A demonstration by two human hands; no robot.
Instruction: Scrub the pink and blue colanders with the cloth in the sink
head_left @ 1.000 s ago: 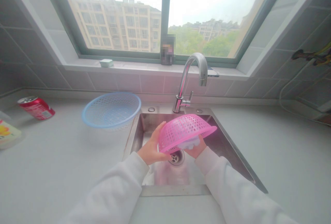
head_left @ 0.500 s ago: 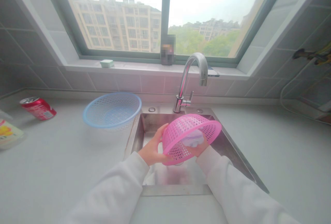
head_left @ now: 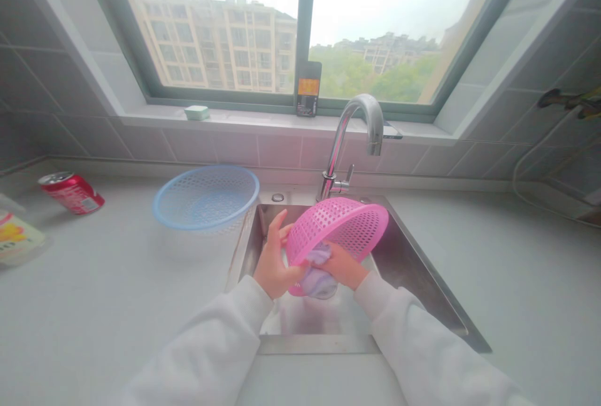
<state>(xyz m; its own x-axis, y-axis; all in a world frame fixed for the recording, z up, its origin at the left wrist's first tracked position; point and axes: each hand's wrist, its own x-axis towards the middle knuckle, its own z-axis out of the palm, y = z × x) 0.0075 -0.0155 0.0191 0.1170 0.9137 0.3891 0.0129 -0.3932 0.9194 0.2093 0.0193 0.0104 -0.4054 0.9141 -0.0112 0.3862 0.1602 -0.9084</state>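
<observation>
A pink plastic colander (head_left: 323,218) is tilted over the steel sink (head_left: 422,281), its opening facing me. My left hand (head_left: 277,259) grips its left rim, thumb on the inner side and fingers partly hidden behind. My right hand (head_left: 345,265) presses a crumpled white and lilac cloth (head_left: 320,284) against the lower left rim, near my left thumb. The cloth hangs over the rim edge. Behind the colander stands the chrome faucet (head_left: 338,143); no water shows coming from its spout.
On the left counter stand a light blue plastic basket (head_left: 206,199), a dented red can (head_left: 72,193) and a partly cut-off container with a yellow picture (head_left: 19,237). The sill holds a pale green soap-like block (head_left: 196,112) and a dark upright device (head_left: 308,89).
My right hand has moved the cloth from inside the colander leftward and down to its rim near my left hand. The colander has shifted slightly left.
</observation>
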